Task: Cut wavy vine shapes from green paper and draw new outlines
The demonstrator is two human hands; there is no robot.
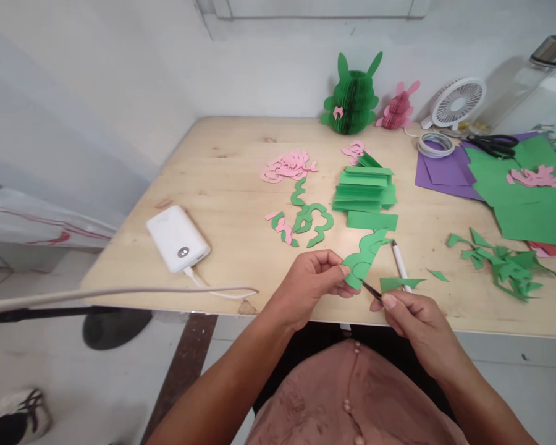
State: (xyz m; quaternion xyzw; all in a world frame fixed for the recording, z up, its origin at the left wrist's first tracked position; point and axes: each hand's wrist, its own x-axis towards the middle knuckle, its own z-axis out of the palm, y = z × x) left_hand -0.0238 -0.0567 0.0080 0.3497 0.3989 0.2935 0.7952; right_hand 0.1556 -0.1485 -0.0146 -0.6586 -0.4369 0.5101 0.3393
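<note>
Left hand (315,276): fingers clamped on lower end of scalloped green paper strip (365,256), held at the bench (236,216) front edge, left of the white pen (399,259). Right hand (414,314): fingers closed around dark pointed tool (372,290), probably small scissors, handles hidden; tip at the strip's lower edge. Curved lines drawn on strip. Best technique, I'd judge: follow the line, short snips, rotate paper with left hand, keep left fingers clear of the tip.

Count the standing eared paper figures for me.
2: the larger green figure near the wall, and the smaller pink figure between it and the white fan. Neither is hidden.
</note>
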